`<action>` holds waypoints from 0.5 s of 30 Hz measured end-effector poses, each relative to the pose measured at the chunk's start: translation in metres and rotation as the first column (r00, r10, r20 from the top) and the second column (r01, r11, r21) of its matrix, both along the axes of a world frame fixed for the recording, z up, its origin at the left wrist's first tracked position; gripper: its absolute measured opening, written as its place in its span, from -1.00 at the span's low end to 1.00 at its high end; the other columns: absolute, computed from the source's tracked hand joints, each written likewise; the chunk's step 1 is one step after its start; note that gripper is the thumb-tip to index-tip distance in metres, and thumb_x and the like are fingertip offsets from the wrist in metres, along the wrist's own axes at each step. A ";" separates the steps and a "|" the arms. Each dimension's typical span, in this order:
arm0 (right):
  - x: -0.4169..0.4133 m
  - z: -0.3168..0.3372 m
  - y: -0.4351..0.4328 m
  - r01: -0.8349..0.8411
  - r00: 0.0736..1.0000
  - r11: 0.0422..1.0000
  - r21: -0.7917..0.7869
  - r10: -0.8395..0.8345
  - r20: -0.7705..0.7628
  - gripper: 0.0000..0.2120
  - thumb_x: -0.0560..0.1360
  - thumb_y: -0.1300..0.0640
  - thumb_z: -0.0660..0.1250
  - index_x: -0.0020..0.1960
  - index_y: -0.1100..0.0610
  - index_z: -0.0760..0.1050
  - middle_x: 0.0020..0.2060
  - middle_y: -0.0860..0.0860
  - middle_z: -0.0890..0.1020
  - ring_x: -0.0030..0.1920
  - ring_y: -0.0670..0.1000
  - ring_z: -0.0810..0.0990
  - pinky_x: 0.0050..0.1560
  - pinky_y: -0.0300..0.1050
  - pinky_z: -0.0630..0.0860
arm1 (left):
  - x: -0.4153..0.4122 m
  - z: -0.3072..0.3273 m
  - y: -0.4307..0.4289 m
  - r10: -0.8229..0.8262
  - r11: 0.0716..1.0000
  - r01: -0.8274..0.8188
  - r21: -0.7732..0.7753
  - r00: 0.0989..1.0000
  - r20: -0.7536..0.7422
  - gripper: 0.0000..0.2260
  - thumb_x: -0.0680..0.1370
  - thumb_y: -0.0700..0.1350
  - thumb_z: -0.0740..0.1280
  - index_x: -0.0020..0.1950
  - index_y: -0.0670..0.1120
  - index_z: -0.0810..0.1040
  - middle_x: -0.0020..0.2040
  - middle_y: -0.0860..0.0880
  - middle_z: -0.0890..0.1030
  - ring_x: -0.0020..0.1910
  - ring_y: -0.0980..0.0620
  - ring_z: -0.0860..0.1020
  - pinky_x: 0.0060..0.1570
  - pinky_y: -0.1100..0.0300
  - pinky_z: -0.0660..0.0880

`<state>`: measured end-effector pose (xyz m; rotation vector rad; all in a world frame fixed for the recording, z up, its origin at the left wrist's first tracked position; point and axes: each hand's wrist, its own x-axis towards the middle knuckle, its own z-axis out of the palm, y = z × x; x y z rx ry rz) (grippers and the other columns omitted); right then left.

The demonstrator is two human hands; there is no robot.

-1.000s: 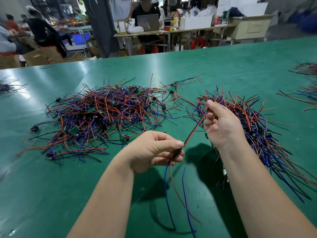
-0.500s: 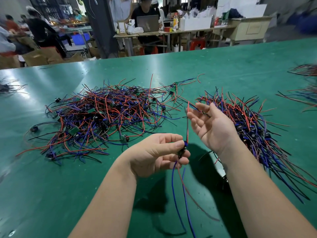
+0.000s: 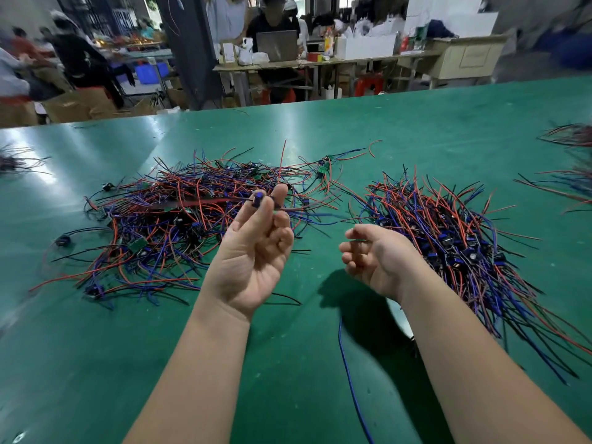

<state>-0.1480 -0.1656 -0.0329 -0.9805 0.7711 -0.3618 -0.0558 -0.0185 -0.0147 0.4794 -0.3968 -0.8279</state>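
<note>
A worker's left hand point(image 3: 253, 254) is rising palm-up over a green workbench point(image 3: 416, 123), pinching a small blue component point(image 3: 257, 199) at the tips of the thumb and a finger while the remaining fingers are curling loosely toward the palm. The component is sitting at the very top of the grip, clear of the palm, with its thin leads point(image 3: 205, 202) streaming out sideways in a red-and-blue blur above the left wire pile point(image 3: 153, 232). The right hand point(image 3: 374, 257) is hovering beside it, well apart from the component, its fingers half-curled and holding nothing, just in front of the right wire pile point(image 3: 455, 238). A single blue wire point(image 3: 349, 379) is trailing across the bench between the two forearms; whether it is joined to the pinched part cannot be told. More tangles of wire are lying at the far right edge point(image 3: 570, 139) and far left edge point(image 3: 12, 161) of the bench, and other people are working at a table with a laptop point(image 3: 277, 44) in the background.
</note>
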 end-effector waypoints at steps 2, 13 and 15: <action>-0.002 -0.001 -0.001 0.008 0.999 0.999 0.052 -0.011 0.047 -0.66 0.61 0.03 0.09 -0.26 0.16 0.38 -0.58 0.03 0.48 -0.59 -0.05 0.39 -0.51 -0.30 0.31 | 0.000 -0.001 -0.001 0.054 0.997 -0.060 0.043 0.992 0.112 -0.78 0.31 -0.34 0.37 -0.17 -0.05 0.64 -0.08 -0.05 0.70 -0.24 0.13 0.65 -0.20 0.35 0.56; -0.006 0.007 -0.002 -0.123 0.908 0.991 -0.060 0.136 0.396 -0.89 0.30 0.11 0.41 -0.35 0.13 0.64 -0.46 -0.03 0.51 -0.54 -0.18 0.40 -0.51 -0.41 0.37 | -0.019 -0.014 -0.013 -0.077 0.959 -0.125 0.253 0.746 0.661 -0.51 0.39 -0.55 0.09 0.07 -0.19 0.66 0.10 -0.07 0.66 0.18 0.03 0.59 0.10 0.27 0.50; -0.008 0.008 -0.005 -0.118 0.892 0.991 -0.067 0.135 0.431 -0.88 0.31 0.14 0.38 -0.34 0.15 0.67 -0.45 -0.01 0.55 -0.54 -0.19 0.42 -0.51 -0.40 0.40 | -0.021 -0.012 -0.013 -0.116 0.960 -0.045 0.276 0.834 0.540 -0.70 0.43 -0.38 0.20 -0.04 -0.18 0.70 0.04 -0.09 0.68 0.08 0.01 0.63 0.02 0.16 0.56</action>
